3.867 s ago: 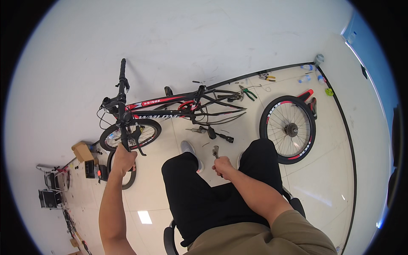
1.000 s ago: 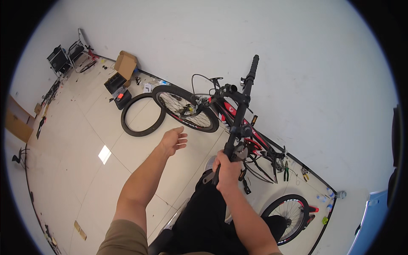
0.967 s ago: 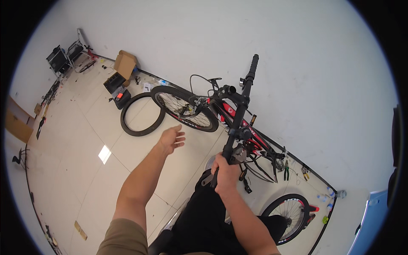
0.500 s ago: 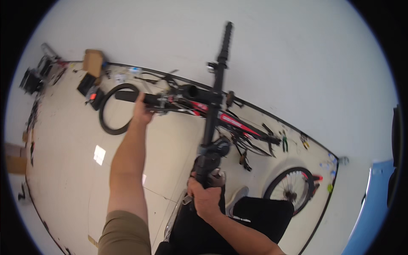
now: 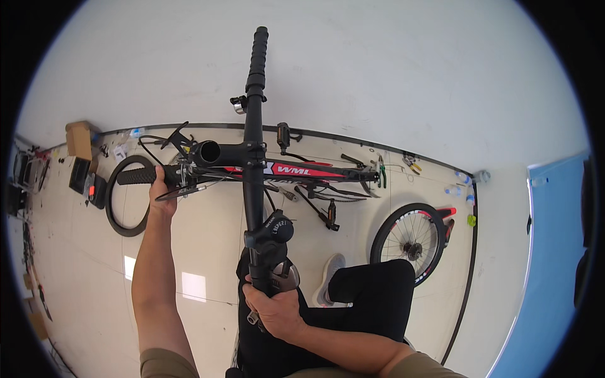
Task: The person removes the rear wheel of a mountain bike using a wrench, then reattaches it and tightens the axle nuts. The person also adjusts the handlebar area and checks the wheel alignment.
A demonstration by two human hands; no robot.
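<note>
A black and red bicycle frame [image 5: 334,172], without a rear wheel fitted, reaches across the view. Its black handlebar [image 5: 253,183] runs from the wall side down to my lap. My right hand [image 5: 277,310] is closed around the near end of the handlebar, by the brake lever and a round gear shifter [image 5: 278,230]. At the left, my left hand [image 5: 163,196] is closed on the front tyre [image 5: 135,175], next to the fork and front brake; its fingertips are partly hidden. A loop of black cable [image 5: 151,137] hangs by the front end.
A loose tyre [image 5: 112,205] lies on the floor at the left. The rear wheel [image 5: 382,237] rests at the right, near my shoe [image 5: 329,277]. Pliers [image 5: 382,171] and small parts lie along the wall. An open cardboard box [image 5: 79,140] stands at the far left.
The whole view has shifted, and the bicycle appears further left. The handlebar looks more upright in the picture. Both hands keep their holds.
</note>
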